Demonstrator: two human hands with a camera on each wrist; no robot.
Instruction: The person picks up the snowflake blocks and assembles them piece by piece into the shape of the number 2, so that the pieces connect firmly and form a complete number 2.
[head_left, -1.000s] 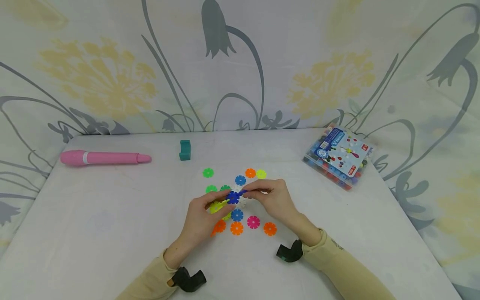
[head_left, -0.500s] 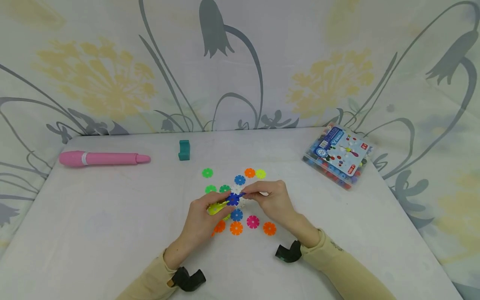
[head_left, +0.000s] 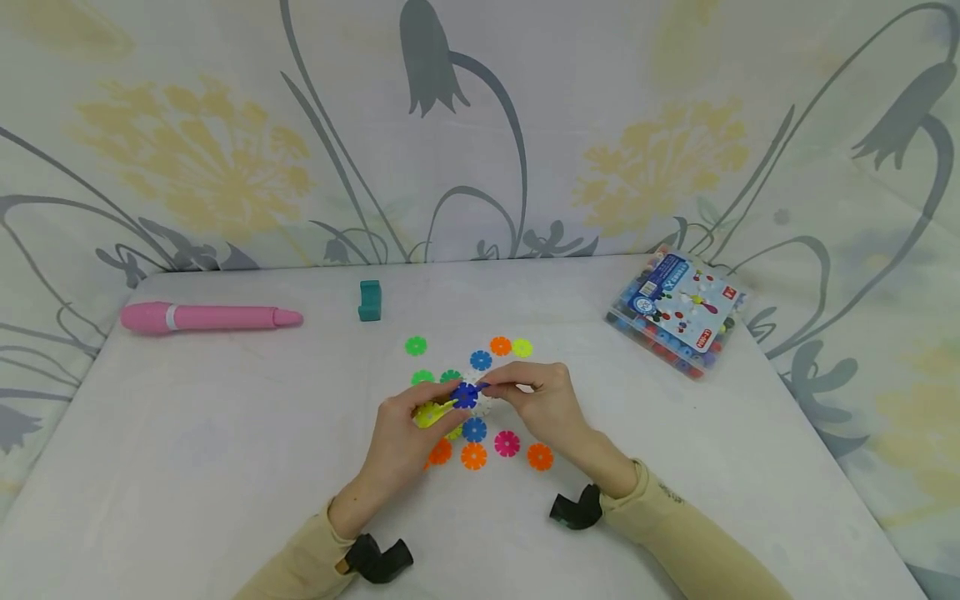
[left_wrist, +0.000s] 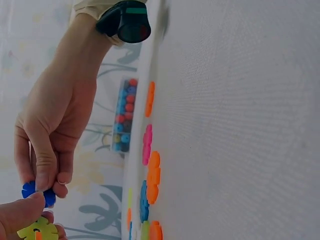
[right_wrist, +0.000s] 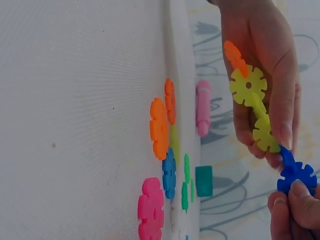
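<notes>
My left hand grips a chain of notched snowflake discs. In the right wrist view the chain runs from an orange disc through yellow discs to a dark blue disc by the fingertips. With thumb and fingers my right hand pinches another dark blue disc, which meets the chain's blue end at an angle. Both hands work close together above loose discs. Those include orange, pink, light blue and white ones, the white partly hidden under the hands.
Beyond the hands lie green, orange and yellow discs. A pink wand-shaped object is at the back left, a teal block nearer the middle. A clear box of colourful pieces sits at the back right of the white table.
The yellow discs in my left hand have tipped slightly more edge-on since a second ago. Both hands stay in nearly the same place, still holding the pieces.
</notes>
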